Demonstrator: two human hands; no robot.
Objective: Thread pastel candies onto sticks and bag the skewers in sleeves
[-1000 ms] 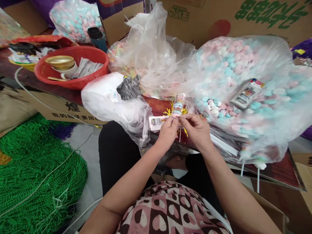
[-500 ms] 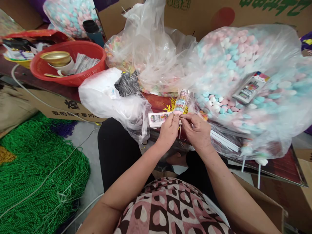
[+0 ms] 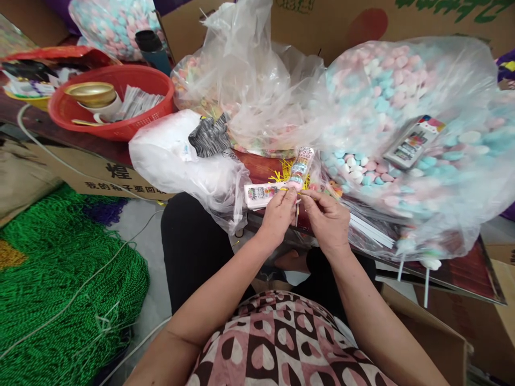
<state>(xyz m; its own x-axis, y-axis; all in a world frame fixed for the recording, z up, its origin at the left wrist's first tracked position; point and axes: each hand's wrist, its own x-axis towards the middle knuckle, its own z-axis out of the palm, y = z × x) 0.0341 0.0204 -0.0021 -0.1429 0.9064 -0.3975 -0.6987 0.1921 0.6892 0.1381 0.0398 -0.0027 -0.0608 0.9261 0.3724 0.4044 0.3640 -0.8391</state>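
My left hand [image 3: 277,217] is closed around the gathered neck of a wrapped marshmallow lollipop [image 3: 300,165]. Its printed clear wrapper points away from me, and a white stick hangs below the fingers. At that neck, my right hand [image 3: 328,219] pinches a thin yellow twist tie [image 3: 304,192]. The fingertips of both hands nearly meet there. Beside my left hand lies a stack of printed wrappers [image 3: 261,195]. Loose yellow twist ties [image 3: 281,172] lie just behind the lollipop, partly hidden by it.
A big clear bag of pastel marshmallows [image 3: 382,80] fills the right, with a printed pack [image 3: 413,143] on top. White sticks [image 3: 372,231] lie below it. Further left are a bag of gummy candy [image 3: 257,102], a white plastic bag [image 3: 173,155] and a red basket [image 3: 148,119]. Green cords [image 3: 72,289] cover the floor.
My right fingers have shifted slightly and stretched out more, and the yellow twist tie shows more clearly between the hands. My left hand keeps its grip on the lollipop.
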